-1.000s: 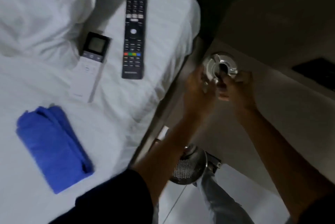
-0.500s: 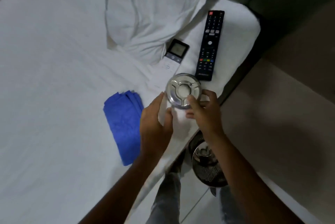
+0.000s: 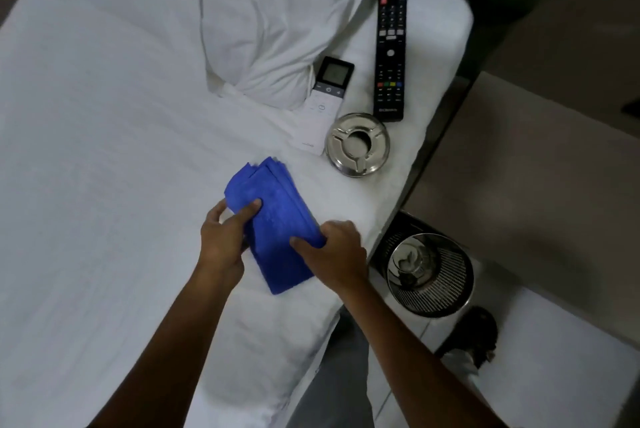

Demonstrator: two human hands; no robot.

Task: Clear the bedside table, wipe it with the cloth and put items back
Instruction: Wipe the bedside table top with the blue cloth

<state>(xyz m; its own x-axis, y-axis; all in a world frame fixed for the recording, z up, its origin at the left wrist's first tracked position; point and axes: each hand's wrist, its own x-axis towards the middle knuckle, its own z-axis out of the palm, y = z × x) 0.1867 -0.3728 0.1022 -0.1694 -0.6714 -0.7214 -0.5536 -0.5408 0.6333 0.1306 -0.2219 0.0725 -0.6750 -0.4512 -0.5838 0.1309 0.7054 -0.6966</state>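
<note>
- Since the earlier frame both hands have left the steel ashtray, which now sits on the bed.
- Left hand pinches the blue cloth's 9 o'clock edge.
- Right hand grips its 3 o'clock edge.
- White remote and black remote lie at the ashtray's 12 o'clock.

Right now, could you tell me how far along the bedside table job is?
Clearing looks done: black TV remote, white remote with a screen and metal ashtray lie on the bed. In hand: left hand and right hand grip the blue cloth. Left: wiping, returning items.
</note>
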